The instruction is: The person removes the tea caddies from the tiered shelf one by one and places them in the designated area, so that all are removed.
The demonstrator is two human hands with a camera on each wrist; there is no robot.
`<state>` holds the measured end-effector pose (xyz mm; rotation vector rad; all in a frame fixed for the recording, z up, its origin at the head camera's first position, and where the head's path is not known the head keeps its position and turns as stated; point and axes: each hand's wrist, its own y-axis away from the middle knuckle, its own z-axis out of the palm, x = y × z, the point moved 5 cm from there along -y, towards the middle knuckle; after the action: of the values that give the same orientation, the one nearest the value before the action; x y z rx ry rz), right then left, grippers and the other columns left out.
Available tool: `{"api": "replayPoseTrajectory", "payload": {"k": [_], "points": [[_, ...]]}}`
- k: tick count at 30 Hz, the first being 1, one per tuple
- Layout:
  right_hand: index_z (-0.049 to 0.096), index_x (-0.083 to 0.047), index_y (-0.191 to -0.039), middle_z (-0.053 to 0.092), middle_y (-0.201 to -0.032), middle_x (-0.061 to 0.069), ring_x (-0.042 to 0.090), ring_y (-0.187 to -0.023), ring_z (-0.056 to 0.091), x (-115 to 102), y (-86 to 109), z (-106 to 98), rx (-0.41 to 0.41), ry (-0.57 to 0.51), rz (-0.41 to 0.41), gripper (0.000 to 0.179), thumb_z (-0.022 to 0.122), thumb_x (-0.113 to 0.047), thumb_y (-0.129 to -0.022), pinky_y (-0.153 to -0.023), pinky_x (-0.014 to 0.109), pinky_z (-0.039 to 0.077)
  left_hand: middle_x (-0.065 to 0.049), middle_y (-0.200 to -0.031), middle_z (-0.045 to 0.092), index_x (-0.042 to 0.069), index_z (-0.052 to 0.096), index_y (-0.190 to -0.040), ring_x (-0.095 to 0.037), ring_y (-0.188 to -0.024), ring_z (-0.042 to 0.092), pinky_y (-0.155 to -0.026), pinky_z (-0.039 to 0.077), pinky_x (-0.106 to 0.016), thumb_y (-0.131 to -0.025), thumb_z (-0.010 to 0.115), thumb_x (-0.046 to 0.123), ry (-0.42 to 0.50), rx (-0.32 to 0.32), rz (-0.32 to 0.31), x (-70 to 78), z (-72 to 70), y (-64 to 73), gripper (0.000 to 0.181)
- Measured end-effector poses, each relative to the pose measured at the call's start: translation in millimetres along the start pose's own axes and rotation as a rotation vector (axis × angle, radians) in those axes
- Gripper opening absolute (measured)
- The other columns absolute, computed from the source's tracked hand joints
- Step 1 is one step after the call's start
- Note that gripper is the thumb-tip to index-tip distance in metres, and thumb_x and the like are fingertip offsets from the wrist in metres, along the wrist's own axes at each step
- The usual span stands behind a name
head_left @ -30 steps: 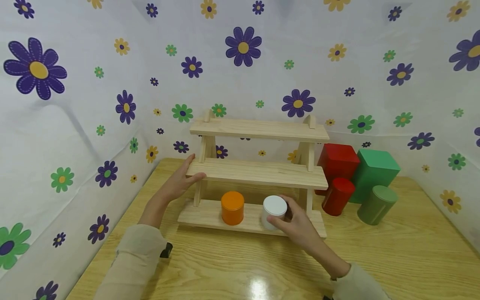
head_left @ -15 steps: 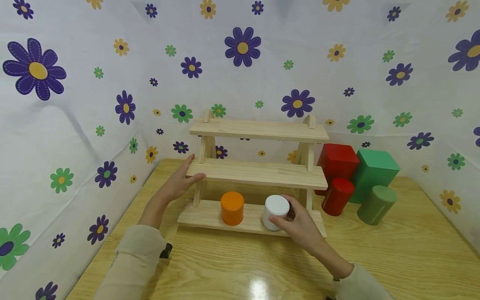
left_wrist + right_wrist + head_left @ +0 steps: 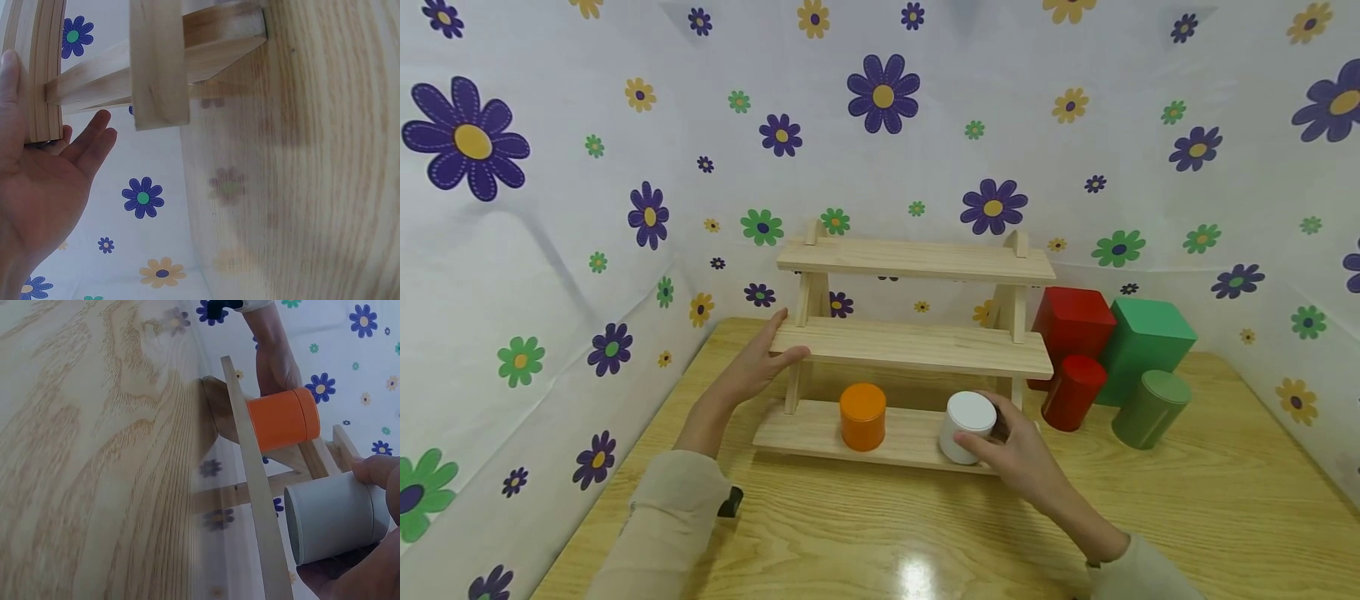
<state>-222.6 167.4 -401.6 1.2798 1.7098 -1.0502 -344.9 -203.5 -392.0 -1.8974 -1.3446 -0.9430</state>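
Note:
A three-tier wooden display shelf [image 3: 910,340] stands on the table. My left hand [image 3: 751,368] holds the left end of its middle board, thumb at the front and fingers behind; the left wrist view shows the palm [image 3: 44,194] against the board's end. On the bottom board [image 3: 906,437], left of its middle, sits an orange round tin [image 3: 862,417]. To its right my right hand [image 3: 1030,457] grips a white round tin [image 3: 964,432] from the right, between thumb and fingers. In the right wrist view the white tin [image 3: 337,515] is close over the bottom board's front part.
Right of the shelf stand a red box [image 3: 1075,321], a green box [image 3: 1153,333], a dark red cylinder [image 3: 1075,393] and a pale green cylinder [image 3: 1152,410]. A flowered white cloth [image 3: 880,167] rises behind and on both sides of the wooden table [image 3: 820,533].
The right hand has moved the white tin to the right along the bottom board, away from the orange tin. My left hand has stayed at the middle board's end.

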Motion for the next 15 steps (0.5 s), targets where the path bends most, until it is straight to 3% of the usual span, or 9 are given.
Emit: {"api": "replayPoseTrajectory", "payload": {"k": [8, 15], "points": [[0.045, 0.003, -0.148, 0.058, -0.139, 0.021, 0.035, -0.125, 0.059, 1.5, 2.9, -11.4, 0.009, 0.038, 0.037, 0.065, 0.078, -0.017, -0.095, -0.105, 0.046, 0.05, -0.02, -0.172, 0.007, 0.011, 0.0, -0.167, -0.045, -0.154, 0.015, -0.121, 0.013, -0.066, -0.104, 0.061, 0.044, 0.003, 0.001, 0.003, 0.1, -1.1, 0.6, 0.093], [0.05, 0.003, -0.144, 0.062, -0.133, 0.02, 0.033, -0.119, 0.062, 2.8, 5.5, -21.8, 0.027, 0.027, -0.005, 0.061, 0.079, -0.015, -0.094, -0.092, 0.02, 0.052, -0.02, -0.171, 0.008, 0.012, 0.0, -0.167, -0.044, -0.154, 0.016, -0.122, 0.012, -0.065, -0.104, 0.061, 0.045, 0.005, 0.002, 0.0, 0.2, -0.9, 0.9, 0.093]]}}
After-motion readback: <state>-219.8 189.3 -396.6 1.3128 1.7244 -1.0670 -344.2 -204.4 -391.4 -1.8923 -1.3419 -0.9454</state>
